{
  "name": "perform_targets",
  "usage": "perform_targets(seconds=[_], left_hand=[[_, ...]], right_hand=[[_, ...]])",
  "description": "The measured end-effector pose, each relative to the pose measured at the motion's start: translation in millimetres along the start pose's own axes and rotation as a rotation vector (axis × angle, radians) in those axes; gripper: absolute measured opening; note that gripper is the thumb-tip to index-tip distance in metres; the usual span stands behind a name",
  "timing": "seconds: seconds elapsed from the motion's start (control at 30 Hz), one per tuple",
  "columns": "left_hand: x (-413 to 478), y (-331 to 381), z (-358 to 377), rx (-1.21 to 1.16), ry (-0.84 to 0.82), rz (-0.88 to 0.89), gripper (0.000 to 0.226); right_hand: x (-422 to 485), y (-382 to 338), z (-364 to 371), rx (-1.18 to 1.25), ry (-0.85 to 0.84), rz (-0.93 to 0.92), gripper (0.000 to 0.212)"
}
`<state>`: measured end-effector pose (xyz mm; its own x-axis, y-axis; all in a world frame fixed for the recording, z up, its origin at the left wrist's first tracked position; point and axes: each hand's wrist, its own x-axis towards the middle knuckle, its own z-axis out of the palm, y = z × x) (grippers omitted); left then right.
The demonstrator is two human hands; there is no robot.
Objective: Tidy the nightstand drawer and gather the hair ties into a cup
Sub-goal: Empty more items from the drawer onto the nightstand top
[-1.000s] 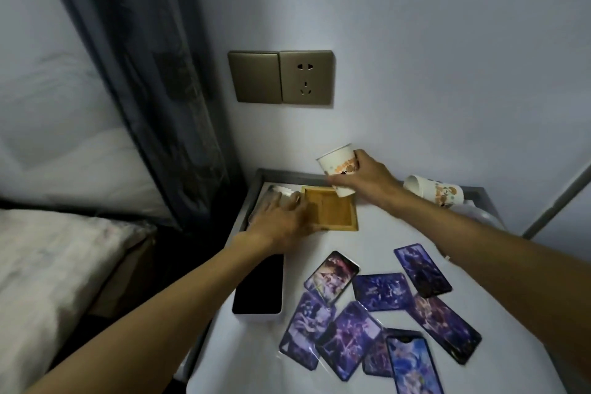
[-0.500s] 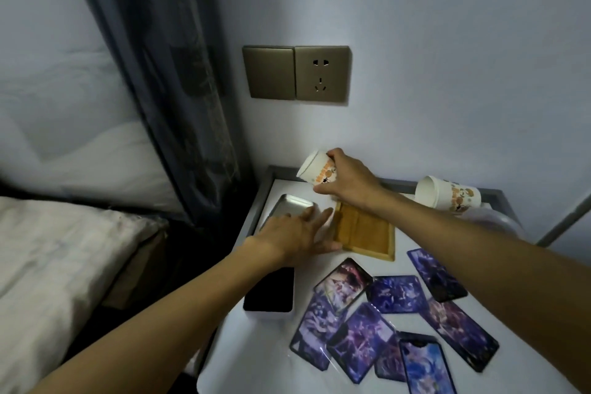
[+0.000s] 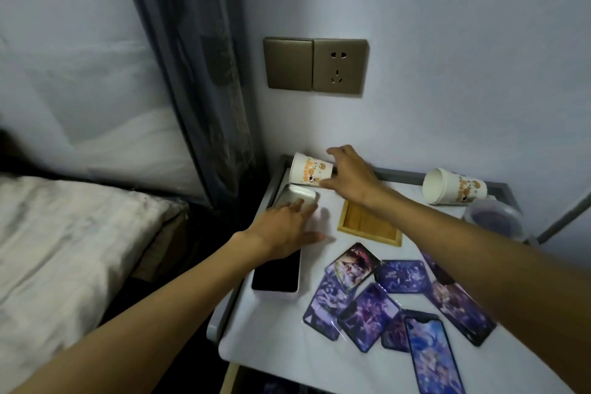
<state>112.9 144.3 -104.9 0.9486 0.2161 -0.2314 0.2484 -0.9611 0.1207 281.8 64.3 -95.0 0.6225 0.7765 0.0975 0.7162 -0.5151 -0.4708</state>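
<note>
A paper cup [image 3: 308,171], held tilted in the right hand [image 3: 351,177] half a second earlier, is now seen lying on its side at the back-left corner of the desk [image 3: 271,345], mouth turned left, close to the wall. The right hand's grip is spread apart around the cup's base; whether the fingers touch it cannot be told. The left hand [image 3: 287,229] is laid flat, grip apart, fingertips resting on a metal tin [image 3: 299,197] just in front of the cup, as before. A wooden tray [image 3: 367,225] is left beside it. A second cup [image 3: 454,185] lies tipped at the back right, and picture cards [image 3: 396,297] are scattered along the near side.
</note>
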Motion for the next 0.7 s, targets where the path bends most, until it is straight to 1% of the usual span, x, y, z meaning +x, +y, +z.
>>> perform_targets(seconds=[0.03, 0.13, 0.2, 0.27, 0.33, 0.4, 0.43, 0.47, 0.5, 0.57, 0.6, 0.63, 0.7], left_hand=[[-6, 5, -4, -0.014, 0.040, 0.012, 0.076], [-31, 24, -16, -0.058, 0.215, 0.069, 0.060], [-60, 43, -14, -0.107, 0.324, 0.104, 0.048], [-92, 60, -8, -0.187, 0.394, 0.140, 0.037], [-134, 80, 1, -0.265, 0.416, 0.192, 0.025], [-165, 92, 17, -0.300, 0.372, 0.225, 0.019], [-181, 98, 30, -0.288, 0.312, 0.222, 0.019], [-193, 100, 43, -0.254, 0.223, 0.206, 0.021], [-204, 102, 58, -0.210, 0.107, 0.179, 0.025], [-217, 100, 85, -0.133, -0.133, 0.106, 0.037], [-220, 99, 97, -0.113, -0.224, 0.067, 0.044], [-220, 98, 106, -0.107, -0.267, 0.038, 0.051], [-215, 100, 119, -0.122, -0.233, 0.017, 0.066]], right_hand=[[-14, -2, -10, 0.039, 0.010, 0.007, 0.068], [-72, -14, -38, 0.118, 0.046, -0.005, 0.042], [-126, -22, -49, 0.196, 0.000, -0.018, 0.028], [-179, -27, -54, 0.240, -0.072, -0.038, 0.020], [-238, -28, -53, 0.225, -0.135, -0.069, 0.017], [-282, -20, -41, 0.188, -0.202, -0.096, 0.016], [-305, -14, -32, 0.160, -0.262, -0.100, 0.017], [-323, -9, -22, 0.139, -0.343, -0.097, 0.020], [-341, -4, -11, 0.103, -0.434, -0.089, 0.028], [-368, 7, 12, -0.020, -0.568, -0.116, 0.057], [-379, 13, 23, -0.070, -0.592, -0.142, 0.073], [-385, 18, 33, -0.102, -0.590, -0.168, 0.086], [-392, 26, 49, -0.166, -0.558, -0.184, 0.102]])
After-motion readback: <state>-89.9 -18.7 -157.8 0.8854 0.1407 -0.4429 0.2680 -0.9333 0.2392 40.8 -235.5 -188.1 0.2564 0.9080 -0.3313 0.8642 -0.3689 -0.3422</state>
